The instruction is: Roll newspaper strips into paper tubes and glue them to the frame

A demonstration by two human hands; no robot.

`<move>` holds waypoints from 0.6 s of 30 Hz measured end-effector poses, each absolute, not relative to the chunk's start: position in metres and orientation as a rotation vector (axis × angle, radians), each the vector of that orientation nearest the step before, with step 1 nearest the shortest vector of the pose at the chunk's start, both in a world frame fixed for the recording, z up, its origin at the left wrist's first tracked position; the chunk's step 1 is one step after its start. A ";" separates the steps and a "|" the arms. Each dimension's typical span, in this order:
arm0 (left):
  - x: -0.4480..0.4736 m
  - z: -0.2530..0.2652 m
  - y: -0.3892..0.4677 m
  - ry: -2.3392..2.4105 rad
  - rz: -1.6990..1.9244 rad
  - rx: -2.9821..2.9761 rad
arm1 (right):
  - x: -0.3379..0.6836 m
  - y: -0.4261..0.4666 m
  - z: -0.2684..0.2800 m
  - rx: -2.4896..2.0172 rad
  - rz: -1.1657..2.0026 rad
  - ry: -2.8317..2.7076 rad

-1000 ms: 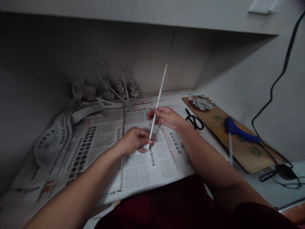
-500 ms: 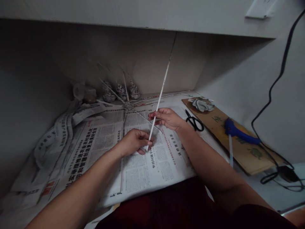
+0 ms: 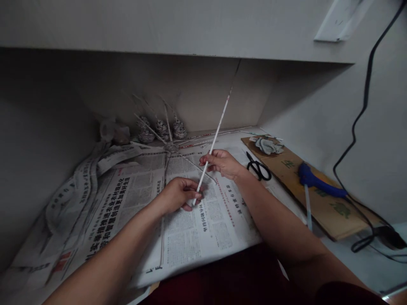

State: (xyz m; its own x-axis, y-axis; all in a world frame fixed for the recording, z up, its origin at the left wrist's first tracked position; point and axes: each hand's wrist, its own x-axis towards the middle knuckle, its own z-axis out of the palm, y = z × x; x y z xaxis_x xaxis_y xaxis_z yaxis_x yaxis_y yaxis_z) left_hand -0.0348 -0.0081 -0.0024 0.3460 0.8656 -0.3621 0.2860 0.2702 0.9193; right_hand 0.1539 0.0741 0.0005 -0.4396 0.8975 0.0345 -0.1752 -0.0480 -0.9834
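A long thin rolled-paper stick (image 3: 218,127) slants up and away from me, its far tip near the shelf's edge. My left hand (image 3: 183,194) pinches its lower end between thumb and fingers. Further up the stick, my right hand (image 3: 221,163) is closed round it with the thumb on the near side. Below both hands lie spread newspaper sheets (image 3: 184,237). Just beyond them, a woven hub with paper spokes (image 3: 172,147) rests on the newspaper, one spoke reaching toward my right hand.
Several small woven paper pieces (image 3: 179,128) stand at the back wall. Newspaper strips (image 3: 85,186) curl at left. At right are black scissors (image 3: 259,169), a cardboard sheet (image 3: 337,220), a blue glue gun (image 3: 318,180) and a black cord (image 3: 356,123). A shelf (image 3: 178,29) overhangs the back.
The view has tilted up slightly, so the scene sits lower. Both hands keep their hold on the paper stick, with little other movement.
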 end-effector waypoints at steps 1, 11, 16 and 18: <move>-0.036 -0.003 -0.007 1.200 0.556 1.288 | 0.155 0.074 0.000 -0.793 1.649 -1.407; -0.041 -0.006 -0.003 1.296 0.594 1.365 | 0.150 0.078 -0.004 -0.834 1.602 -1.276; -0.044 -0.012 0.003 1.269 0.731 1.492 | 0.148 0.078 -0.003 -0.841 1.566 -1.262; -0.046 -0.014 0.005 1.275 0.809 1.470 | 0.149 0.079 -0.003 -0.841 1.542 -1.260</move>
